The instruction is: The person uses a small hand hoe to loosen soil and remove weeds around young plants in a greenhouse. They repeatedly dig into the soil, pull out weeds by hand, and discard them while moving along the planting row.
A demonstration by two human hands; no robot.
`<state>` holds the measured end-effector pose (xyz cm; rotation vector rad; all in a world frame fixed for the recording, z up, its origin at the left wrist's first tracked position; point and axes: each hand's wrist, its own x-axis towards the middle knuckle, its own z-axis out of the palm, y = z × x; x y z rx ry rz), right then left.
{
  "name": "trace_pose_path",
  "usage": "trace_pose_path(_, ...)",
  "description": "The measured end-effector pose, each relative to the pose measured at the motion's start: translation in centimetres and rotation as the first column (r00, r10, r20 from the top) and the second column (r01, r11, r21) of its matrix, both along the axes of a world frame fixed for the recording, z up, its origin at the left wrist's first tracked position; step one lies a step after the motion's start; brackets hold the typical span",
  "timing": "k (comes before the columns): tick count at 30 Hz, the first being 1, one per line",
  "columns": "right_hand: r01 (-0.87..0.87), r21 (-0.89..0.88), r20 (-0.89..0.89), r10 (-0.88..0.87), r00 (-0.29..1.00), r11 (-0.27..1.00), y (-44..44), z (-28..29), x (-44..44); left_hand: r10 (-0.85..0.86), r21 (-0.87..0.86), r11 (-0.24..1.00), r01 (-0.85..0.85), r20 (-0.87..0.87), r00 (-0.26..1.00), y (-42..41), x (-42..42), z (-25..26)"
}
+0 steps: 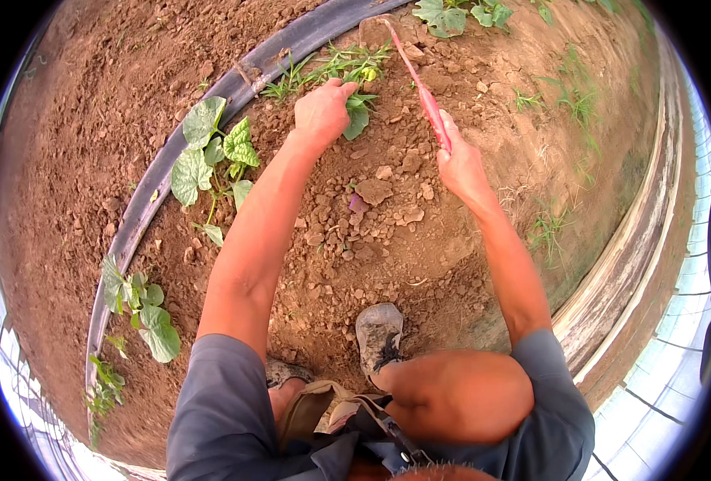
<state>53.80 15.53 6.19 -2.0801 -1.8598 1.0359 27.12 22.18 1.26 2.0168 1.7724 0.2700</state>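
My right hand (462, 161) is wrapped around the red handle of a hand hoe (429, 105). Its thin neck slants up and left to a soil-coloured blade (375, 31) resting on the ground beside the drip hose. My left hand (324, 111) is low over the soil with its fingers curled, at the edge of a clump of grassy weeds (331, 66). Broad green leaves (357, 117) of a small vine plant show just right of these fingers. The fingertips are hidden, so whether they grip a stem cannot be seen.
A flat black irrigation hose (169, 159) curves along the bed. Leafy vine seedlings (193, 174) grow beside it, with others (151, 312) nearer me and at the top (442, 18). Loose clods (373, 191) lie between my arms. A pale weathered border (626, 240) runs along the right.
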Motion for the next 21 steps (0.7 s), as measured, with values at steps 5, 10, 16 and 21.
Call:
trace_pose_path(5,-0.042,0.11,0.043,0.037,0.998,0.993,-0.1,-0.5,0.5,-0.005,0.014,1.0,0.005,0.0,1.0,-0.5,0.2,-0.1)
trace_pose_path(10,-0.005,0.013,0.101,0.004,0.995,1.0,-1.9,0.5,2.3,0.0,-0.042,0.999,0.0,0.0,1.0,-0.7,0.0,0.2)
trace_pose_path(16,-0.05,0.051,0.128,0.043,0.991,0.997,-1.9,0.4,3.3,0.011,0.001,1.0,-0.011,0.022,1.0,-0.2,0.0,0.0)
trace_pose_path(21,-0.018,0.09,0.073,0.012,0.997,0.996,-3.2,0.2,3.9,0.007,0.022,1.0,-0.007,-0.002,1.0,-0.2,0.5,-0.4)
